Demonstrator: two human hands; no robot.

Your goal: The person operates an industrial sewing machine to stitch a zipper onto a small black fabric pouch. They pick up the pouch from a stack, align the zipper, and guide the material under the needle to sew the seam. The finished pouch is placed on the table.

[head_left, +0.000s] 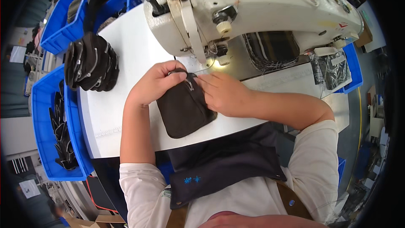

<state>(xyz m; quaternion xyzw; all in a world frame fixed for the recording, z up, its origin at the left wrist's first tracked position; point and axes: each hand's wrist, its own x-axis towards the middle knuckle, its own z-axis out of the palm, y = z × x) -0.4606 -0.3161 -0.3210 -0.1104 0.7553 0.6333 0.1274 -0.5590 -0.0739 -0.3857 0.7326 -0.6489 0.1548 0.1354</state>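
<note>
The left hand (157, 83) pinches the top edge of 1 dark pouch (180, 112); the right hand (225, 96) grips its right side, over the white table (105, 116), near 1 sewing machine (274, 10).

I see a blue bin (47, 38) at my ten o'clock, another blue bin (40, 118) between eight and nine, a red cable (96, 206) near eight, a cardboard box (110, 218) at seven, and a yellow floor line (361, 118) around three.
</note>
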